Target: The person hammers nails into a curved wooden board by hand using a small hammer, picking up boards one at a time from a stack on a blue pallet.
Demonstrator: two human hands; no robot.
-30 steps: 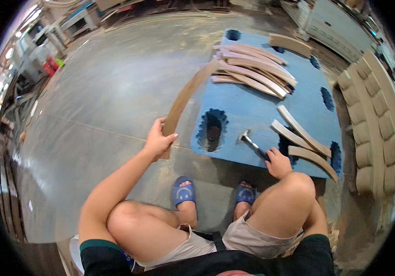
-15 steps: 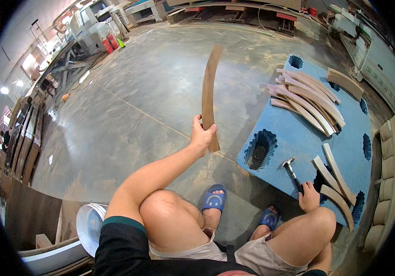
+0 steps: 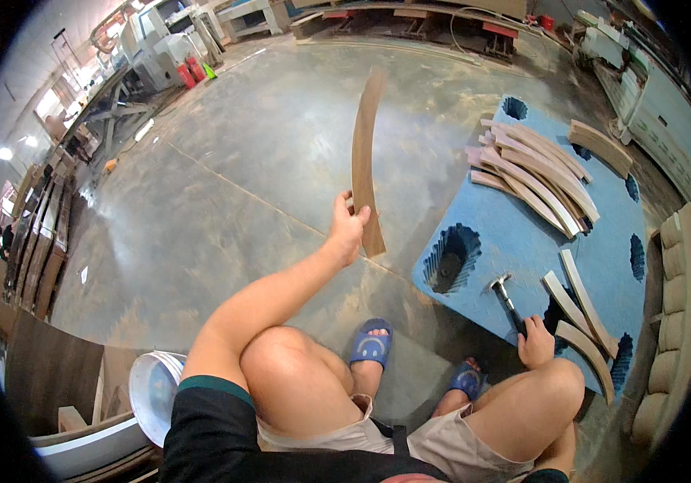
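My left hand (image 3: 348,229) grips a curved wooden strip (image 3: 367,145) near its lower end and holds it up, nearly upright, in front of me. On the blue plastic pallet (image 3: 474,241) to my right, my right hand (image 3: 536,343) is closed around the dark handle of a hammer (image 3: 506,299), whose metal head points away from me. Just right of that hand lie a few loose curved wooden pieces (image 3: 587,354). A heap of similar curved strips (image 3: 535,173) is spread over the pallet's far part.
One thicker curved piece (image 3: 601,146) lies at the pallet's far right corner. The pallet has deep ribbed holes (image 3: 452,258). A white bucket (image 3: 156,394) stands by my left side. Stacked boards (image 3: 43,241) are at left, a machine (image 3: 659,105) at far right.
The wooden strip in my left hand has turned slightly, showing more of its broad face. My right hand stays on the hammer. The whole view has shifted a little.
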